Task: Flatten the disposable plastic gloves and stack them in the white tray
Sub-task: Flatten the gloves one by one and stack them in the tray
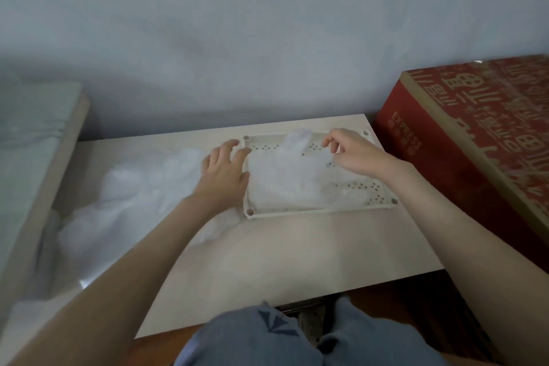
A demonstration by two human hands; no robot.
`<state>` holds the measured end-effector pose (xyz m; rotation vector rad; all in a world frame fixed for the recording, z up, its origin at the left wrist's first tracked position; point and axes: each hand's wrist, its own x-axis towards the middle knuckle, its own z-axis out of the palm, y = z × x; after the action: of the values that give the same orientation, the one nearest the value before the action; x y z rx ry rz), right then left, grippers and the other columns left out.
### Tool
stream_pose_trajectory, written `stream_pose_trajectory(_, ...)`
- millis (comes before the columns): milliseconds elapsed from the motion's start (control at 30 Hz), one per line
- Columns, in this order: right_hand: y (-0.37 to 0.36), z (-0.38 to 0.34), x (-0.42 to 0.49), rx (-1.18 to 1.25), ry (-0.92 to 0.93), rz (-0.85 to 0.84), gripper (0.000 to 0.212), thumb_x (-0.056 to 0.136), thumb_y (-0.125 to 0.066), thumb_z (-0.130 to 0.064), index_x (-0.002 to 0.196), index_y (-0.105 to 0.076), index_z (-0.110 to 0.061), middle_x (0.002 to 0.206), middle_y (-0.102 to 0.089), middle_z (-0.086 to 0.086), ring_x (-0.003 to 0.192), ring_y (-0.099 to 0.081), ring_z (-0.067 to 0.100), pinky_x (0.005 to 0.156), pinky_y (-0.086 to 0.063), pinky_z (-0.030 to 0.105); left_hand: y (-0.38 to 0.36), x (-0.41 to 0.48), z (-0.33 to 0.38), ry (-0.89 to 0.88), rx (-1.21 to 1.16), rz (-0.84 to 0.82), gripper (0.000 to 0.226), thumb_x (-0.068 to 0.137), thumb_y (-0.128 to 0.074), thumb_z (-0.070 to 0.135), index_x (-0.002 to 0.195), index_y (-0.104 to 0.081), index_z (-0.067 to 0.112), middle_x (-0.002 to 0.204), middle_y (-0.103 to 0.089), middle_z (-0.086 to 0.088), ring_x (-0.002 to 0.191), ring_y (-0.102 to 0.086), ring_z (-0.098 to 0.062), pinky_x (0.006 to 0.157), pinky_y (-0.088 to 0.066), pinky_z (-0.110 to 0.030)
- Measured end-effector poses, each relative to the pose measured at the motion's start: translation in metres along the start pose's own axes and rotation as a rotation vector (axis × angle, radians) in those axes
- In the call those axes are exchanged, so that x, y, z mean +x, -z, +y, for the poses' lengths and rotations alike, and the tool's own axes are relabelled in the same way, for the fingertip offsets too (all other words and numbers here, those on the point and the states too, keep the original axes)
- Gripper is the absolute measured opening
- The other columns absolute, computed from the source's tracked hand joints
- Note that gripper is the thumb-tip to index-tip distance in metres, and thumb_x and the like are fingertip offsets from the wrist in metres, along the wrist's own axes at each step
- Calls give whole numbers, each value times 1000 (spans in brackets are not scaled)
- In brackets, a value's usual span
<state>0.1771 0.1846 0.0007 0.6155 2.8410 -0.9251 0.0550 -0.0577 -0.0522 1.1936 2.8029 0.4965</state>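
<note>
Our left grip [225, 175] lies open, fingers spread across the left rim of the white tray [297, 212], touching the glove [282, 184] inside. Our right grip [353, 154] curls, pinching that glove's far edge. Loose gloves [142, 187] heap on the tabletop [297, 261] alongside.

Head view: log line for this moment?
left hand open on white tray rim; right hand pinches glove in tray; loose gloves piled left of tray

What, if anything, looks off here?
The top glove in the tray isn't flat: its far end bunches up against the far rim. The loose pile seems to spill over the left edge of the table.
</note>
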Motion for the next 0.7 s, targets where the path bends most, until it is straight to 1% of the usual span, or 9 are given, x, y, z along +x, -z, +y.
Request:
stream_pose_trajectory(67,-14,-19,5,-43,40,-67,42,85,-45,2,120,-54,-18,106,-49,-3,96,-45,15,78,-36,25,14,-18,-25,105,6,15,34,90,-52,19,123,-50,10,129,-44,-12,118,-40,-32,99,-30,-40)
stream_pose_trajectory(133,-29,-39,8,-107,92,-140,46,86,-48,-2,129,-51,-19,119,-49,0,102,-46,16,87,-38,28,26,-36,-47,172,28,-61,23,89,-56,29,103,-50,11,107,-49,-8,104,-46,-28,88,-36,-35)
stream_pose_trajectory(167,-38,-52,8,-133,124,-175,48,87,-49,-4,132,-49,-19,123,-49,2,104,-46,16,92,-39,30,33,-48,-58,195,34,-116,27,89,-57,37,97,-47,13,100,-48,-6,100,-46,-26,85,-39,-34)
stream_pose_trajectory(267,-54,-82,9,-196,189,-240,50,88,-50,-8,136,-46,-20,130,-48,2,118,-44,19,102,-36,35,41,-67,-79,230,96,-294,48,82,-57,61,96,-44,16,98,-44,-2,98,-44,-22,84,-43,-35)
stream_pose_trajectory(333,-63,-100,8,-257,228,-272,50,90,-50,-11,138,-44,-21,133,-47,1,125,-40,20,105,-34,36,39,-75,-87,231,215,-373,56,79,-57,66,102,-47,16,103,-47,-3,101,-47,-23,86,-43,-35)
stream_pose_trajectory(400,-68,-114,9,-288,263,-288,49,90,-50,-12,138,-44,-22,135,-46,0,127,-38,20,105,-32,35,33,-80,-91,201,318,-348,51,82,-56,58,108,-50,14,109,-53,-5,105,-49,-25,87,-40,-34)
stream_pose_trajectory(467,-70,-121,9,-305,277,-300,47,91,-50,-13,137,-45,-23,136,-46,-1,127,-37,19,105,-31,35,28,-82,-94,186,349,-288,39,86,-55,44,108,-52,13,112,-55,-6,106,-49,-26,85,-37,-33)
stream_pose_trajectory(600,-67,-122,7,-284,256,-347,45,91,-48,-14,135,-47,-24,135,-46,-2,124,-39,16,103,-32,31,29,-82,-95,181,313,-244,16,93,-50,33,91,-53,17,103,-59,-5,102,-52,-24,72,-29,-28)
stream_pose_trajectory(700,-64,-121,5,-220,234,-372,42,92,-49,-15,134,-49,-22,129,-48,-3,116,-45,15,95,-36,26,38,-80,-95,215,250,-203,22,99,-44,30,98,-60,15,102,-64,-3,100,-54,-24,71,-29,-28)
